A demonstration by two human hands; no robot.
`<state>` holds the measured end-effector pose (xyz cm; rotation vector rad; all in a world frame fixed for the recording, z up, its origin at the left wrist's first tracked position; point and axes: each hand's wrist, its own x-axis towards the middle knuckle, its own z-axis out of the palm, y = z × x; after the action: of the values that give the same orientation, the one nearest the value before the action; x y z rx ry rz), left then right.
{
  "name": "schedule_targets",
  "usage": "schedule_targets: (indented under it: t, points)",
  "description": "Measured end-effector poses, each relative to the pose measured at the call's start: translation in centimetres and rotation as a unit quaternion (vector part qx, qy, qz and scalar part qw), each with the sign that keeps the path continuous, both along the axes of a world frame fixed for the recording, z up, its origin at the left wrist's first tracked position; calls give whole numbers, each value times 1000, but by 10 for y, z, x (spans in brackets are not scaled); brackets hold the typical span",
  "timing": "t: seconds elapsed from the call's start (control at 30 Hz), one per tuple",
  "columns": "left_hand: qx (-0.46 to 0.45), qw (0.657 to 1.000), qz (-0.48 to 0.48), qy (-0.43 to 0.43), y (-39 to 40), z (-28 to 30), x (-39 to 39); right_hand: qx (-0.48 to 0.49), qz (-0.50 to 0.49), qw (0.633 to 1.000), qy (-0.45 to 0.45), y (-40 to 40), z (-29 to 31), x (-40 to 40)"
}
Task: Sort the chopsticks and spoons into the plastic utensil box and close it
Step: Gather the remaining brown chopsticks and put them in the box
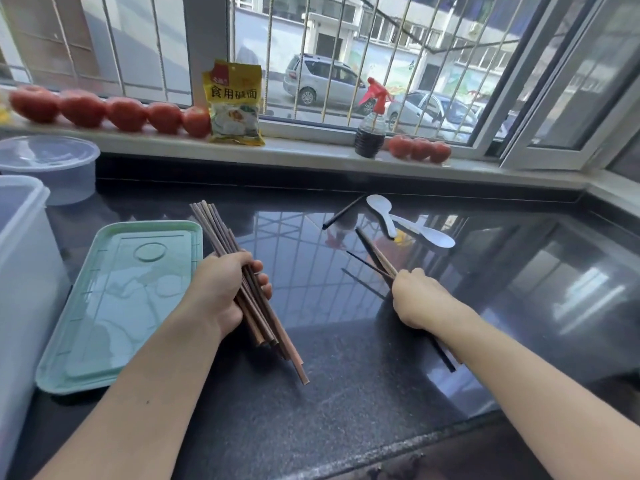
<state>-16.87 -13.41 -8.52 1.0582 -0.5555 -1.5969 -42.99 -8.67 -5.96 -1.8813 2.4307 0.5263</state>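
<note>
My left hand (221, 289) grips a thick bundle of brown chopsticks (216, 226), tips slanting up to the back left. A few dark chopsticks (372, 252) are held in my right hand (420, 299), their ends sticking out behind my wrist. One black chopstick (343, 212) lies alone on the dark counter further back. Beside it lie two white plastic spoons (381, 209) (434, 237), crossing at their handles. The pale green utensil box lid (117, 299) lies flat on the counter left of my left hand. The translucent white box (20, 271) stands at the far left edge.
A round clear lidded container (48, 164) sits at the back left. The windowsill holds rows of tomatoes (104, 110), a yellow food packet (235, 102) and a dark spray bottle (370, 133). The counter's front edge (381, 455) runs below my arms.
</note>
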Motion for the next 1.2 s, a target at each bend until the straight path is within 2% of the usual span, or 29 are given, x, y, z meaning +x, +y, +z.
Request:
schedule_targets:
  t: [0.13,0.27,0.3,0.33,0.37,0.43,0.47,0.5,0.57,0.7,0.87,0.93,1.03,1.2]
  points:
    - [2,1000,-10,-9,0,-1,0,-56,37,997,-39,4,-5,-1]
    - [5,1000,-20,-9,2,-1,1,-57,-12,993,-103,-7,4,-6]
    - [6,1000,-22,-7,2,-1,1,-49,-25,990,-133,-11,6,-10]
    - [6,1000,-24,-2,2,-1,2,-51,-41,977,-204,-13,9,-13]
    - [6,1000,-27,5,2,-1,2,-57,-68,945,-314,-13,12,-17]
    - [2,999,-38,19,2,1,2,-55,-111,834,-538,-9,19,-24]
    - [-2,998,-49,27,3,2,2,-38,-104,787,-607,-6,24,-25]
    - [-7,998,-60,34,4,3,1,-14,-93,755,-649,-2,28,-24]
    - [-20,996,-78,39,6,5,0,40,-69,729,-680,4,32,-17]
    - [-63,996,-52,38,9,9,-1,113,-24,730,-673,6,32,-4]
    - [-107,994,6,35,10,18,8,168,46,790,-588,2,34,-2]
    - [-109,994,9,7,10,17,10,193,67,804,-558,2,37,-3]
    - [-103,993,21,-51,8,14,9,189,84,809,-550,2,43,-7]
    - [-115,989,8,-90,6,15,11,155,104,811,-554,-2,54,-23]
